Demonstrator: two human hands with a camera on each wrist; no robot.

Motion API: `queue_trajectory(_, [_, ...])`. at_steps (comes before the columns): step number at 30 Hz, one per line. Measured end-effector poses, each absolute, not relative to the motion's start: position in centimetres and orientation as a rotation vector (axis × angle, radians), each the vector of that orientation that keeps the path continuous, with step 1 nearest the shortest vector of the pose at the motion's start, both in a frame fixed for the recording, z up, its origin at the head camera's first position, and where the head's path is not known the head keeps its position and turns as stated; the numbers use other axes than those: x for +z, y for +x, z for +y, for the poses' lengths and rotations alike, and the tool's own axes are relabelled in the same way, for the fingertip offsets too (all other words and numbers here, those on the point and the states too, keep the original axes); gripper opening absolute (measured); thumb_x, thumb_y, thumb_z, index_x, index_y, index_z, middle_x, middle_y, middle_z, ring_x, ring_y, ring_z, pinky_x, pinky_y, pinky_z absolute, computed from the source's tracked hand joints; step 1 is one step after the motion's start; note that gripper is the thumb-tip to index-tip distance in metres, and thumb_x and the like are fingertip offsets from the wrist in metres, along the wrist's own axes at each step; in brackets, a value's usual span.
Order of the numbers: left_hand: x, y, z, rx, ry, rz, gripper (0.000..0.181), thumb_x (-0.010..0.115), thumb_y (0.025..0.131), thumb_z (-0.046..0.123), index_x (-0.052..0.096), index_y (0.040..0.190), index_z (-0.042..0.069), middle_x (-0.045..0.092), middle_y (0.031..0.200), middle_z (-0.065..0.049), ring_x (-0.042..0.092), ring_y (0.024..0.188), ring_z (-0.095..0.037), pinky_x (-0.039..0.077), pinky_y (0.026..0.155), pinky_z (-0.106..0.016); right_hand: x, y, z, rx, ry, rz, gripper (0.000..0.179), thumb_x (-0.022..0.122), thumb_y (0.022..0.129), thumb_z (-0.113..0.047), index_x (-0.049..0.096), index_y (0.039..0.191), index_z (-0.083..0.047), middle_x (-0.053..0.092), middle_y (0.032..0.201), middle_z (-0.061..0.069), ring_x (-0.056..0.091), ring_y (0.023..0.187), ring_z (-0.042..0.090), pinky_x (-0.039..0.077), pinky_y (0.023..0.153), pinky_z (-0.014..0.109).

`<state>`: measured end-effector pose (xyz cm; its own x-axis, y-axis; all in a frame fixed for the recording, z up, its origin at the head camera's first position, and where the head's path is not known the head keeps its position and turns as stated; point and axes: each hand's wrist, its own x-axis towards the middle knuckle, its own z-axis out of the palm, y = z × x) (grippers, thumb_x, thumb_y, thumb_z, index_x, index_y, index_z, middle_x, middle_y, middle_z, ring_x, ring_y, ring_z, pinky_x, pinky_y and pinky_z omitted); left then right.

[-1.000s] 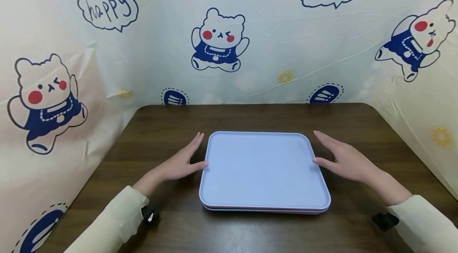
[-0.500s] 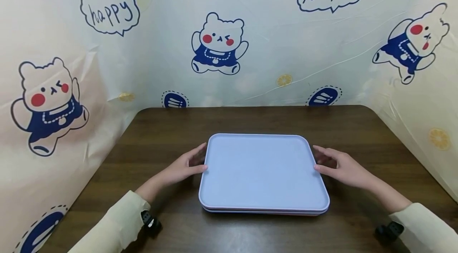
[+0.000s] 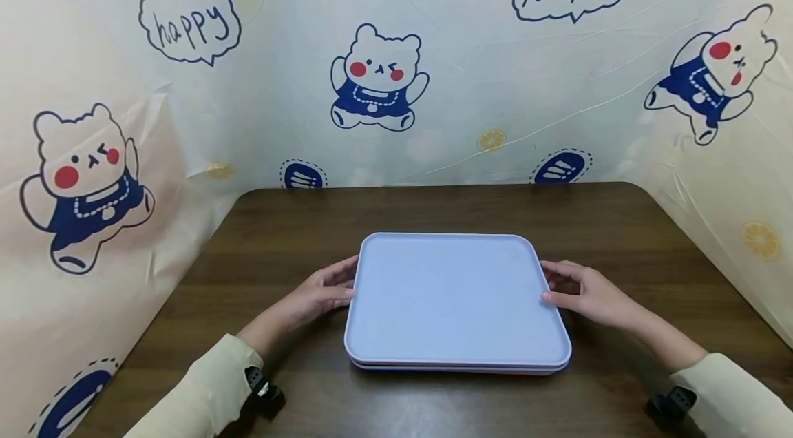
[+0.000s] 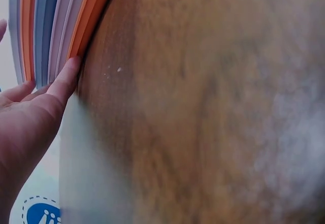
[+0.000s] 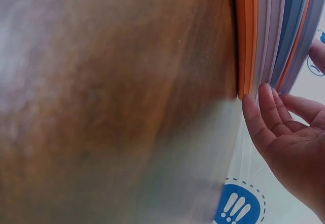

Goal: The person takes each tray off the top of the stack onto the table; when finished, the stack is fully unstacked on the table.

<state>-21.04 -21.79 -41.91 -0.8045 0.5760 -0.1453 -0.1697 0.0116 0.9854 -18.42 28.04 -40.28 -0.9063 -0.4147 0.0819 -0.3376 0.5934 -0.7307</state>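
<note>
A stack of trays (image 3: pixel 455 300) with rounded corners lies on the brown table, its top tray pale blue. Both wrist views show layered edges in orange, lilac and blue-grey, with an orange tray (image 4: pixel 91 18) lowest. My left hand (image 3: pixel 319 297) grips the stack's left side, thumb at the top rim and fingertips against the lower edges. On the opposite side my right hand (image 3: pixel 591 293) holds the stack likewise, its thumb on the rim and its bent fingers (image 5: pixel 269 115) at the layered side. Part of the fingers is hidden behind the stack in the head view.
The wooden table (image 3: pixel 434 207) reaches back to a pale curtain (image 3: pixel 266 80) printed with bears and "happy" bubbles. Curtain also hangs along the left and right sides. A black wrist device (image 3: pixel 263 390) sits at the left sleeve, another black device (image 3: pixel 672 403) at the right.
Both hands have lowered from spread, straight fingers beside the stack to bent fingers against its sides. The stack stays in place; the head view has tilted slightly upward.
</note>
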Motion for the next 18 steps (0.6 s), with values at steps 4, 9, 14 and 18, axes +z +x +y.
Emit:
queue_trajectory(4, [-41.84, -20.94, -21.92, 1.86, 0.439, 1.716, 0.073, 0.054, 0.096, 0.005, 0.011, 0.155, 0.003, 0.01, 0.16, -0.02, 0.019, 0.143, -0.037, 0.038, 0.105, -0.04, -40.28, -18.39, 27.86, -1.226, -0.647, 2.725, 0.059, 0.071, 0.09, -0.02, 0.049, 0.135, 0.009, 0.06, 0.11, 0.01, 0.057, 0.095, 0.026, 0.052, 0.074, 0.027])
queue_trajectory(9, [-41.77, -20.89, -22.0, 1.857, 0.433, 1.717, 0.073, 0.054, 0.096, 0.006, 0.011, 0.155, 0.003, 0.01, 0.16, -0.019, 0.019, 0.143, -0.037, 0.037, 0.106, -0.04, -40.14, -18.28, 27.51, -1.198, -0.648, 2.766, 0.057, 0.071, 0.09, -0.022, 0.05, 0.134, 0.008, 0.06, 0.111, 0.009, 0.057, 0.095, 0.026, 0.052, 0.07, 0.026])
queue_trajectory(14, [-41.67, -20.9, -21.9, 1.863, 0.406, 1.71, 0.076, 0.058, 0.095, 0.007, 0.013, 0.156, 0.006, 0.012, 0.16, -0.016, 0.021, 0.143, -0.034, 0.037, 0.106, -0.04, -39.96, -18.22, 27.28, -1.176, -0.67, 2.796, 0.056, 0.071, 0.089, -0.018, 0.051, 0.134, 0.009, 0.06, 0.112, 0.01, 0.056, 0.095, 0.026, 0.052, 0.068, 0.025])
queue_trajectory(18, [-41.59, -20.89, -21.86, 1.863, 0.396, 1.708, 0.076, 0.059, 0.095, 0.007, 0.013, 0.156, 0.006, 0.012, 0.16, -0.016, 0.02, 0.143, -0.035, 0.038, 0.105, -0.039, -39.81, -18.21, 27.13, -1.181, -0.674, 2.798, 0.055, 0.071, 0.089, -0.014, 0.05, 0.133, 0.011, 0.059, 0.11, 0.01, 0.055, 0.092, 0.024, 0.051, 0.066, 0.025])
